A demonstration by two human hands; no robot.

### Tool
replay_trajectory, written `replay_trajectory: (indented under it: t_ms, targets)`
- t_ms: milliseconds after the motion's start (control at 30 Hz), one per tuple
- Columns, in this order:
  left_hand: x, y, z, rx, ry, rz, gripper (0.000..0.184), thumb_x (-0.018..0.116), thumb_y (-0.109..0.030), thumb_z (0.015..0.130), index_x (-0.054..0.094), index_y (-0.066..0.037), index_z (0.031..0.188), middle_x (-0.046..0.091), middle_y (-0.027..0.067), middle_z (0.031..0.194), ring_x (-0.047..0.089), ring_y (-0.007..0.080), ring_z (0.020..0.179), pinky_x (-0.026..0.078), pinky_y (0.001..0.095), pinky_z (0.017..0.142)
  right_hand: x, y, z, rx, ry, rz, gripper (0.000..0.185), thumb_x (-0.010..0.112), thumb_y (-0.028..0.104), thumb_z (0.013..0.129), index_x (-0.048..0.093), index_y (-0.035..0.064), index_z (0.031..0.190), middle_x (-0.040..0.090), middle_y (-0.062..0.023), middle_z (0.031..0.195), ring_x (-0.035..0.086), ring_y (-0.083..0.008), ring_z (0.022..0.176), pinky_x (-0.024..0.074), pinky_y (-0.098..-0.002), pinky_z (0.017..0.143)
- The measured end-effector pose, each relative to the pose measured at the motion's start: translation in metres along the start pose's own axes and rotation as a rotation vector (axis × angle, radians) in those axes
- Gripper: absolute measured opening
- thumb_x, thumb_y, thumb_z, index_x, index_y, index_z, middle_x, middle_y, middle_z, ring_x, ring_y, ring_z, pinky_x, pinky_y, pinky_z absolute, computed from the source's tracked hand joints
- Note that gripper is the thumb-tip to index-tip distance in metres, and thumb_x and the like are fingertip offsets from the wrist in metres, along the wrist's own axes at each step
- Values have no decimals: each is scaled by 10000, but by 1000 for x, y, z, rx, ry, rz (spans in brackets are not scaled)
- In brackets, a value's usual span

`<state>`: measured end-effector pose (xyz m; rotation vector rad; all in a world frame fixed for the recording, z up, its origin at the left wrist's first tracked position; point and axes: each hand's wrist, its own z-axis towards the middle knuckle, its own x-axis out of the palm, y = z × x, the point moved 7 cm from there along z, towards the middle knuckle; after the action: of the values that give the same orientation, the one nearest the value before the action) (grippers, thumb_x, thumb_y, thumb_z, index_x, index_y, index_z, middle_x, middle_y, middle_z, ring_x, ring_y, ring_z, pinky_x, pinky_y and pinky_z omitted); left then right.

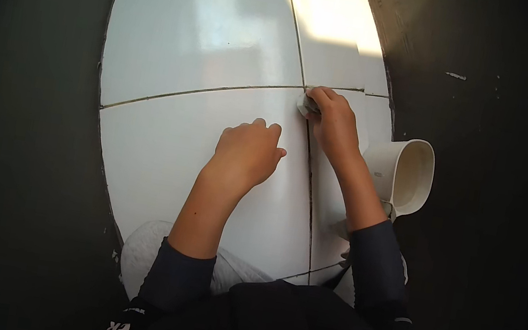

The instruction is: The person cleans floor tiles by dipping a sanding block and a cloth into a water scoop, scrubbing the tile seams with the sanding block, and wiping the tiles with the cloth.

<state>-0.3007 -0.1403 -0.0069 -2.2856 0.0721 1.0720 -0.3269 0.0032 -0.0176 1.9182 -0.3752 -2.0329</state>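
Observation:
Pinched in my right hand (332,117) is a small pale greyish object (304,104), pressed on the white tiles (210,25) close to where the dark joint lines cross. My left hand (251,149) hovers over or rests on the tile to the left of that joint, back upward; its fingers are curled and mostly turned away, and nothing shows in them. Whether it touches the tile I cannot tell. Beside my right forearm stands a cream-white cup-like container (414,178), its opening facing right, with its inside pale.
Dark surfaces (28,128) border the tiled strip on both sides. Bright light falls on the far right tile. My knees in light grey cloth (143,249) are at the near edge, and a small white mark (456,76) lies on the right dark surface.

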Motion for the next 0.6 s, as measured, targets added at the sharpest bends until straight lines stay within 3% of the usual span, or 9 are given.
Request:
replay_trajectory:
  t_ms: [67,167,400,600]
  targets:
    - [-1,3,1,-10,-1,8,290,526,-284,908,552,-2,973,588,142,889,600,294,828,493,392,732,5,-3,9,31,29,-26,362,645,-108,663,598,32,994,630,-90,1001,587,-302,924,494,-379,772]
    - [1,1,2,-3,-14,6,291,528,-284,907,552,-3,977,589,141,890,602,293,827,495,391,733,-5,-1,0,-39,-43,-7,264,633,-40,688,579,41,933,610,-96,930,561,-314,835,487,-395,727]
    - [0,-1,1,10,-26,12,299,539,-291,900,554,-6,987,590,142,890,606,296,829,499,393,733,-9,11,-90,-44,70,-67,305,637,-25,695,583,52,985,597,-98,1048,565,-303,923,496,-387,762]
    - [1,-1,0,19,-31,0,294,541,-290,899,555,-4,967,589,142,886,606,302,822,497,393,739,0,3,-15,-56,7,-80,291,642,-21,699,578,52,973,599,-96,1048,566,-303,922,494,-384,767]
